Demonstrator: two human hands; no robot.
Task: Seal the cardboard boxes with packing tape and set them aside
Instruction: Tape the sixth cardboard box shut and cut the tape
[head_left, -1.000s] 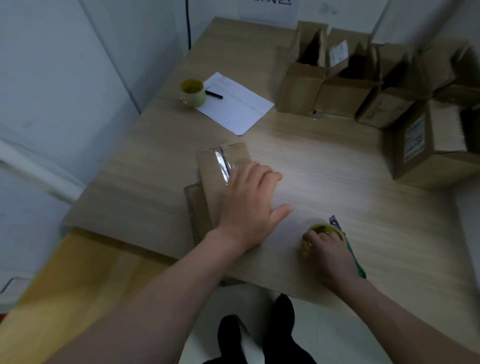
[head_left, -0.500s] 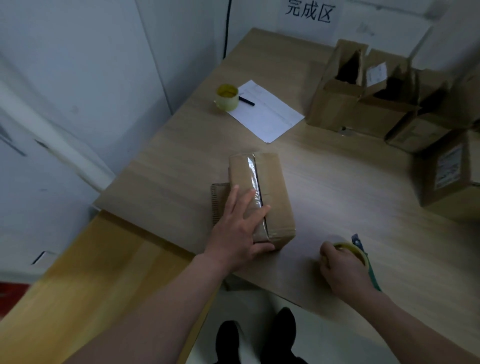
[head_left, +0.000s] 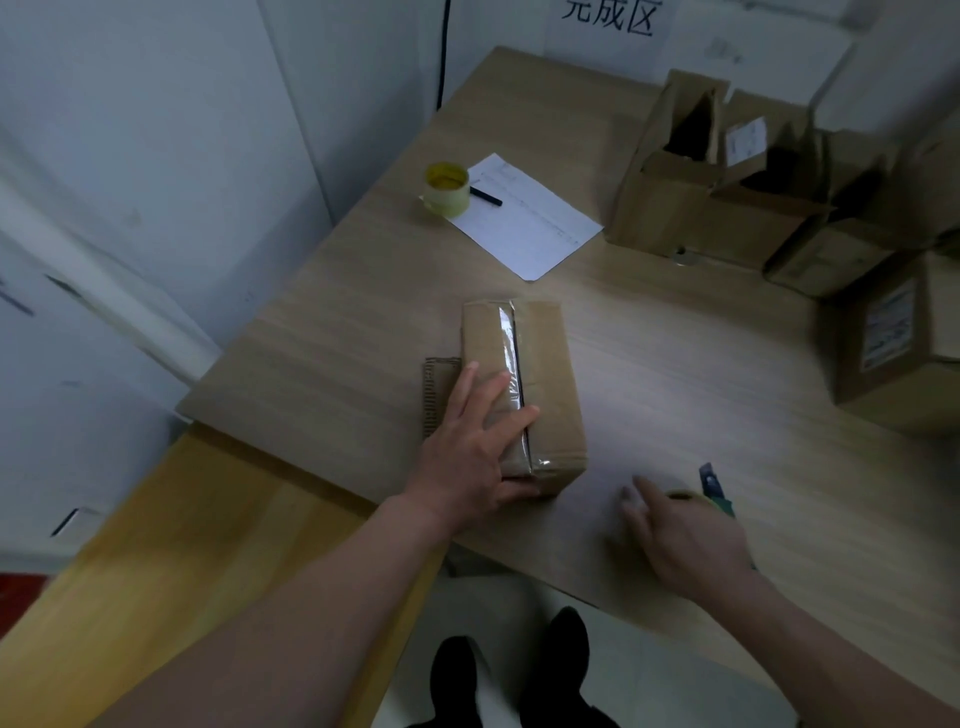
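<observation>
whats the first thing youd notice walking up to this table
The taped cardboard box at the table's near middle, with the left hand resting on it. Near the front edge, the right hand hovers by a tape roll. Open boxes crowd the far right corner.

place: small packing room or stockroom | evidence: pale wood-grain tabletop (head_left: 675, 364) against bare white walls | open brown cardboard boxes (head_left: 727, 208) stacked at back | printed paper sign (head_left: 608, 21) on wall | white paper sheet (head_left: 524, 218), yellowish tape roll (head_left: 445, 189)
</observation>
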